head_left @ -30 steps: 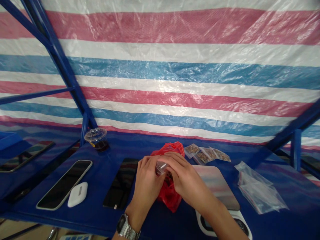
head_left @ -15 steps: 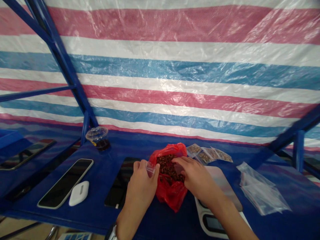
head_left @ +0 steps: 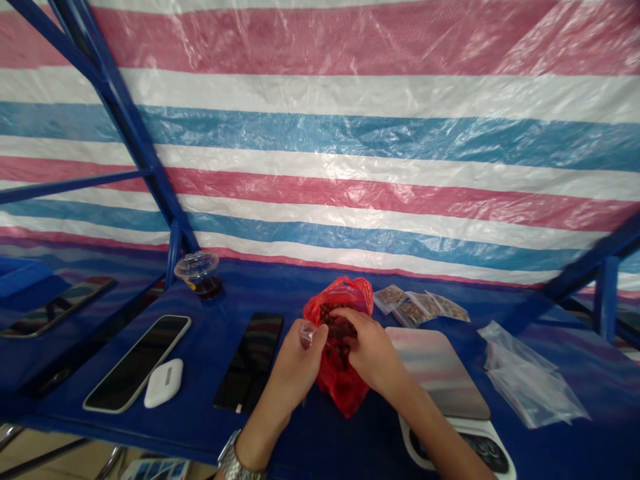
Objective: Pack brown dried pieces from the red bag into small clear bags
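The left hand pinches a limp, feather-light clear zip bag by its rim, while the half-curled right hand, its hold unclear, sits among loose dark pieces in a soft red plastic bag.

The red plastic bag is glossy, the woven plastic tarpaulin shiny.

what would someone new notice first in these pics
A big red, white and blue striped plastic tarpaulin fills the top of the view. Below it, at the centre of a blue-covered table, is a bright red plastic bag of dark brown pieces. The left hand holds a small clear plastic item at its mouth, and the right hand rests on the pieces.
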`<state>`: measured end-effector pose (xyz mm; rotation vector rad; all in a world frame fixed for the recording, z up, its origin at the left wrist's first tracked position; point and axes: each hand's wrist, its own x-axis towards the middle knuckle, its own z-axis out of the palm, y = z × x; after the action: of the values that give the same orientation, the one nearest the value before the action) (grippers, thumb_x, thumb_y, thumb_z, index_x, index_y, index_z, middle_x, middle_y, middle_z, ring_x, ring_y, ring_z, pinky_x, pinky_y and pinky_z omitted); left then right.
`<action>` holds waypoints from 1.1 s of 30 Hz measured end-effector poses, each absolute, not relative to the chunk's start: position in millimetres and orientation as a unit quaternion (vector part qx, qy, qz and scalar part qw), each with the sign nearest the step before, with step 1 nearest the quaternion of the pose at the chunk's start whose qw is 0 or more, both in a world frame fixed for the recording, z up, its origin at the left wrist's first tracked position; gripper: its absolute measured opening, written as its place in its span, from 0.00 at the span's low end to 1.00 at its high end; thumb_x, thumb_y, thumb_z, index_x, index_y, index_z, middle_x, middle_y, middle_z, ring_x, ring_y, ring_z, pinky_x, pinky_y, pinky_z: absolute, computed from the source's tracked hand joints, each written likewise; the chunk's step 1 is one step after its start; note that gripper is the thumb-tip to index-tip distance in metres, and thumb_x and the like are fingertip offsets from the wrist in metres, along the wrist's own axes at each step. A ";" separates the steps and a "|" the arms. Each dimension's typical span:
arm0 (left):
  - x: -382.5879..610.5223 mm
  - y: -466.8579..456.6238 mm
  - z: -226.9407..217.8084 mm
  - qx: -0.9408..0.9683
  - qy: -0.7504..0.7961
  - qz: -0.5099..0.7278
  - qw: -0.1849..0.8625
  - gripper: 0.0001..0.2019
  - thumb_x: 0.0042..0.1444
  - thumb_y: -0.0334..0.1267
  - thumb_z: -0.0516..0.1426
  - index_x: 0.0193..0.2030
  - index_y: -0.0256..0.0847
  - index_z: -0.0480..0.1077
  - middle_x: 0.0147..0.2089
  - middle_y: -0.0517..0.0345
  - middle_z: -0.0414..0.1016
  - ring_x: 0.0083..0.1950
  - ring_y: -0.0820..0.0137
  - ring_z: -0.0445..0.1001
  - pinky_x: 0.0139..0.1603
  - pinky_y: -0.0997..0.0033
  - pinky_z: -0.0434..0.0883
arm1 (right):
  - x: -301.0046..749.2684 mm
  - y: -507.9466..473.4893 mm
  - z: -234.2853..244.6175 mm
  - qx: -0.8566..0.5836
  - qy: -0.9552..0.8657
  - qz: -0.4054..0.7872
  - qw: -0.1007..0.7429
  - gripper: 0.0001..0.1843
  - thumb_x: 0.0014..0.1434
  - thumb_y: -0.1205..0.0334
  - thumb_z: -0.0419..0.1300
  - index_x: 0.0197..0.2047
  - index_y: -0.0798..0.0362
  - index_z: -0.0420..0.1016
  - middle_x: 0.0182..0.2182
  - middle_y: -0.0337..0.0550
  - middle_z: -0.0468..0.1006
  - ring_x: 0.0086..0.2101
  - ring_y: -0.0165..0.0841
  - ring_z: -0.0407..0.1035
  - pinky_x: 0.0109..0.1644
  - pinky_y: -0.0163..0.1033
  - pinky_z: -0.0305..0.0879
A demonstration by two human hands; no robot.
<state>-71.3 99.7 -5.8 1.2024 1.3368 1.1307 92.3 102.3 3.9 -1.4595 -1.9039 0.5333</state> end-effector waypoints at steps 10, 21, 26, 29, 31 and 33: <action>-74.8 95.8 5.2 0.499 0.539 0.427 0.528 0.19 0.58 0.55 0.59 0.37 0.38 0.70 0.28 0.64 0.66 0.30 0.72 0.65 0.33 0.72 0.63 | 95.3 105.0 -6.0 -0.557 -0.700 0.256 0.367 0.31 0.48 0.83 0.54 0.52 0.50 0.77 0.50 0.44 0.83 0.51 0.39 0.77 0.60 0.45 0.70; -78.6 95.5 -4.7 0.662 0.534 0.470 0.238 0.07 0.60 0.42 0.59 0.37 0.42 0.70 0.38 0.57 0.71 0.40 0.66 0.71 0.45 0.66 0.68 | 103.3 105.1 -0.4 -0.509 -0.626 0.321 0.496 0.24 0.51 0.78 0.54 0.48 0.52 0.76 0.45 0.45 0.83 0.47 0.37 0.78 0.57 0.45 0.72; -73.9 91.0 -10.3 0.675 0.519 0.464 0.245 0.05 0.62 0.41 0.58 0.38 0.43 0.68 0.38 0.57 0.73 0.40 0.65 0.73 0.43 0.67 0.68 | 93.5 87.7 21.2 -0.466 -0.685 0.284 0.482 0.22 0.55 0.77 0.55 0.49 0.50 0.77 0.46 0.43 0.82 0.47 0.36 0.77 0.57 0.45 0.71; -71.7 87.1 -11.9 0.677 0.509 0.464 0.258 0.04 0.64 0.39 0.55 0.41 0.43 0.68 0.39 0.56 0.75 0.41 0.65 0.75 0.42 0.67 0.69 | 82.7 74.2 30.9 -0.463 -0.738 0.204 0.447 0.25 0.55 0.80 0.54 0.50 0.49 0.78 0.48 0.44 0.81 0.49 0.37 0.74 0.57 0.45 0.69; -71.0 84.9 -13.4 0.688 0.499 0.462 0.253 0.04 0.63 0.34 0.54 0.44 0.43 0.68 0.42 0.54 0.76 0.43 0.64 0.76 0.43 0.67 0.69 | 76.6 67.4 33.2 -0.453 -0.763 0.160 0.433 0.27 0.56 0.82 0.52 0.51 0.49 0.79 0.50 0.44 0.80 0.52 0.38 0.72 0.59 0.46 0.68; -70.7 83.2 -15.5 0.693 0.495 0.459 0.253 0.07 0.62 0.31 0.53 0.45 0.42 0.68 0.43 0.53 0.76 0.44 0.63 0.76 0.45 0.66 0.69 | 72.8 62.6 32.6 -0.448 -0.779 0.137 0.417 0.29 0.57 0.84 0.51 0.52 0.48 0.79 0.52 0.44 0.79 0.53 0.38 0.72 0.60 0.45 0.68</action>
<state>-70.7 83.2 -15.5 1.8827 1.3458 1.2483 72.8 62.6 32.6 -1.1232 -1.9550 0.3445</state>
